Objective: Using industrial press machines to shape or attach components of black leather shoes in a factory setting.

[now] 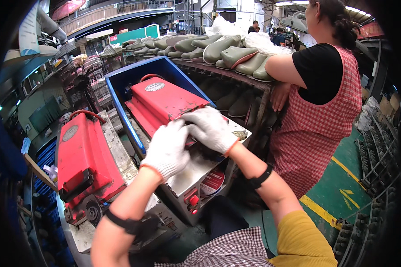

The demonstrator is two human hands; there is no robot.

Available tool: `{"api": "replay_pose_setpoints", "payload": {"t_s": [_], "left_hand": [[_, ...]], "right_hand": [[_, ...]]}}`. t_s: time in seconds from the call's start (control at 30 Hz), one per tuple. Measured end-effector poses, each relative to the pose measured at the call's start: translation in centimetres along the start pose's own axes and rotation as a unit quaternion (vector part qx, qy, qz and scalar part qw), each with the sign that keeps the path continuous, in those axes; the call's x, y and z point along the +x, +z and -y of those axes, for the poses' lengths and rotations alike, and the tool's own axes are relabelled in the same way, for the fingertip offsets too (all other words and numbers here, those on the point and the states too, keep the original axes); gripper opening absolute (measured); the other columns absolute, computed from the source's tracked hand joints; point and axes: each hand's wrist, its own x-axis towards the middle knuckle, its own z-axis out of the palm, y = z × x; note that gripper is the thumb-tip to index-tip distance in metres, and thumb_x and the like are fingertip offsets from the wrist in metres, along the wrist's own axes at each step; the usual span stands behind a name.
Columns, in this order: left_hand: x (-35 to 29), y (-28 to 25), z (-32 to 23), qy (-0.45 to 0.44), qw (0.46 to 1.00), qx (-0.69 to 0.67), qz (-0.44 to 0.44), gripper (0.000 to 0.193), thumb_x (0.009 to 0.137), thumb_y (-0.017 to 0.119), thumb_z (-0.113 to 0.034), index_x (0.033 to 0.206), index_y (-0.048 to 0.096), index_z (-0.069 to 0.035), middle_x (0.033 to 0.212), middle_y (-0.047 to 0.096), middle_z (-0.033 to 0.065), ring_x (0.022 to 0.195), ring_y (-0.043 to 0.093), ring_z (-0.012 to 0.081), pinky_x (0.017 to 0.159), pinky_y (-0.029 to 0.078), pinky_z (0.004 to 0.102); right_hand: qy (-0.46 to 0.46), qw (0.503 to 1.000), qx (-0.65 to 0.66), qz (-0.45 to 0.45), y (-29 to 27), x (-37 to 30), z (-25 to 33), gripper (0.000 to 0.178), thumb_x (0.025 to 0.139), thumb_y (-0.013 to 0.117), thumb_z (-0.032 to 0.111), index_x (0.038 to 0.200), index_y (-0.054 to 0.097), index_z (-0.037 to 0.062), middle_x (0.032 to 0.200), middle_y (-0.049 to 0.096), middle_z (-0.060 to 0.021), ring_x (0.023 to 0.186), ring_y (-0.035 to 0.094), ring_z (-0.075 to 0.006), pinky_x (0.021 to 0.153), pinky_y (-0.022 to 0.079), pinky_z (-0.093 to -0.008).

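Observation:
Both my hands wear white knit gloves with orange cuffs and meet at the near end of a red machine cover [165,100]. My left hand [168,149] is closed, its fingers bent forward against the cover's near end. Just to its right, my right hand [210,129] is closed too, with fingers curled down toward the left one. Whatever lies between the fingers is hidden beneath the gloves. A metal bench top [189,173] runs under my wrists. On its right corner lies a small olive-coloured piece [240,134].
A second red machine [87,153] stands at left. Behind mine is a blue tray [116,86]. Olive rubber boots [223,49] cover a rack at the back. A co-worker in a red checked apron [314,120] stands close at right. Red buttons [193,200] sit on the bench front.

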Motion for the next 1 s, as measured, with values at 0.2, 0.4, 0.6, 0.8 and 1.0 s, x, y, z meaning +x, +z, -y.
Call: {"api": "replay_pose_setpoints", "payload": {"t_s": [0.2, 0.4, 0.6, 0.8, 1.0], "left_hand": [[-12.9, -11.4, 4.4, -0.162, 0.98, 0.072, -0.093, 0.021, 0.084, 0.072, -0.009, 0.104, 0.067, -0.004, 0.115, 0.07, 0.0185, 0.106, 0.068, 0.0383, 0.09, 0.054, 0.0465], [-22.5, -14.0, 8.7, -0.314, 0.934, 0.168, -0.023, 0.032, 0.091, 0.074, -0.036, 0.084, 0.066, -0.006, 0.074, 0.065, 0.0205, 0.077, 0.068, 0.0427, 0.069, 0.052, 0.0505], [-20.5, -14.2, 8.5, -0.374, 0.917, 0.136, 0.029, 0.045, 0.088, 0.074, -0.049, 0.079, 0.07, -0.005, 0.074, 0.067, 0.0228, 0.077, 0.069, 0.0438, 0.069, 0.051, 0.0532], [-20.8, -13.6, 8.9, -0.393, 0.906, 0.156, 0.013, 0.045, 0.088, 0.074, -0.051, 0.08, 0.07, -0.006, 0.075, 0.068, 0.0227, 0.077, 0.07, 0.0441, 0.07, 0.052, 0.054], [-21.1, -13.1, 8.6, -0.395, 0.903, 0.17, -0.011, 0.041, 0.087, 0.075, -0.045, 0.077, 0.067, -0.006, 0.072, 0.065, 0.0222, 0.074, 0.067, 0.0444, 0.066, 0.049, 0.0524]], "right_hand": [[0.038, 0.997, -0.064, 0.01, 2.9, 1.6, 2.6, 0.043, 0.091, 0.074, 0.036, 0.129, 0.067, 0.0159, 0.104, 0.073, -0.0108, 0.101, 0.067, -0.0314, 0.091, 0.045, -0.0475], [0.043, 0.994, -0.084, -0.053, 4.1, 2.1, 3.3, 0.025, 0.091, 0.073, 0.033, 0.112, 0.071, 0.0189, 0.087, 0.074, -0.0077, 0.084, 0.07, -0.03, 0.083, 0.045, -0.0478], [0.066, 0.992, -0.094, -0.054, 4.5, 2.6, 3.8, 0.022, 0.089, 0.076, 0.03, 0.107, 0.072, 0.0169, 0.081, 0.071, -0.0085, 0.079, 0.07, -0.0297, 0.077, 0.046, -0.0459], [0.071, 0.992, -0.097, -0.051, 4.5, 2.9, 4.0, 0.024, 0.09, 0.077, 0.032, 0.108, 0.074, 0.0166, 0.079, 0.071, -0.0091, 0.079, 0.069, -0.031, 0.078, 0.047, -0.0456], [0.058, 0.99, -0.091, -0.086, 4.5, 2.8, 4.3, 0.021, 0.089, 0.077, 0.032, 0.104, 0.071, 0.0177, 0.076, 0.069, -0.0073, 0.077, 0.068, -0.0287, 0.079, 0.046, -0.0451]]}}
